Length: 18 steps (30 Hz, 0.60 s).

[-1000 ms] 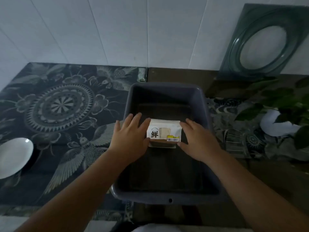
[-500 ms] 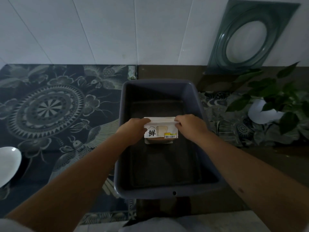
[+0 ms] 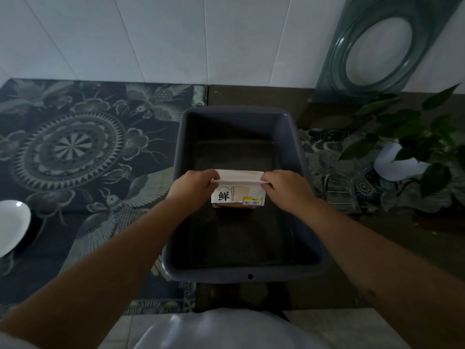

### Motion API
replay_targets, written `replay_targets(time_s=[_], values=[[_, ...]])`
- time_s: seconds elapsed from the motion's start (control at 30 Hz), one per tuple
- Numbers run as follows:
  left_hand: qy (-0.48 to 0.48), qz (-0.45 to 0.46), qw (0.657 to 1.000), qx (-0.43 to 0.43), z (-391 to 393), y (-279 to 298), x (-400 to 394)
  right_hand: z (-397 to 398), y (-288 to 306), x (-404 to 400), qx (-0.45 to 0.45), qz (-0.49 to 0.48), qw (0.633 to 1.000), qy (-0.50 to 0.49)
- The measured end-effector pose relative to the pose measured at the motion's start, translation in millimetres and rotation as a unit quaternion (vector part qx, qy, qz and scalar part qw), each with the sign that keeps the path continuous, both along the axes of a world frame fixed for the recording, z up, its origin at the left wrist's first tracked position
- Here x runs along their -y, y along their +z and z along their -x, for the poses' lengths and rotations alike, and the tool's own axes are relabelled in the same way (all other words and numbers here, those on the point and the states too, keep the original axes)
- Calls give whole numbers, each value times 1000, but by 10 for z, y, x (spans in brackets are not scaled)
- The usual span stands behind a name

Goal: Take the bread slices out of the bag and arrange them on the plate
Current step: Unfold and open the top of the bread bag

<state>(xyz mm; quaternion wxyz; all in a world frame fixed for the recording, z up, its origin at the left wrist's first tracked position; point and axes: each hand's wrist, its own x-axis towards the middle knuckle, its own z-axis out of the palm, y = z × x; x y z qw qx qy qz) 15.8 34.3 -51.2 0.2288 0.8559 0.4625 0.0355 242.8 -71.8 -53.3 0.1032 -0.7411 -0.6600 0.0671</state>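
Observation:
A white bread bag [image 3: 237, 191] with a black character and a yellow price label is inside the grey plastic bin [image 3: 297, 137]. My left hand [image 3: 192, 188] pinches the left end of the bag's top edge. My right hand [image 3: 284, 188] pinches the right end. A brown slice shows under the bag's lower edge. The white plate [image 3: 11, 229] lies at the far left, partly cut off by the frame, well apart from both hands.
A dark patterned cloth [image 3: 75, 152] covers the table left of the bin. A potted green plant [image 3: 412, 149] stands at the right. A dark green oval-framed panel [image 3: 377, 49] leans on the white tiled wall behind.
Both hands went from lying flat beside the bag to gripping its top edge, and the bag now stands more upright. The view has shifted slightly right.

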Motion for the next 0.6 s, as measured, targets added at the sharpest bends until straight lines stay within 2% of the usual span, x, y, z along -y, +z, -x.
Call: replay_targets(time_s=[0.27, 0.37, 0.5, 0.6], values=[[-23, -12, 998, 51, 216, -10, 489, 0, -3, 477, -44, -41, 993, 97], [-46, -58, 996, 54, 309, -26, 706, 64, -26, 697, -56, -38, 990, 123], [-77, -136, 988, 13, 432, -87, 918, 153, -59, 902, -65, -34, 986, 152], [-64, -100, 993, 15, 475, -89, 1007, 189, -80, 969, -56, -40, 983, 169]])
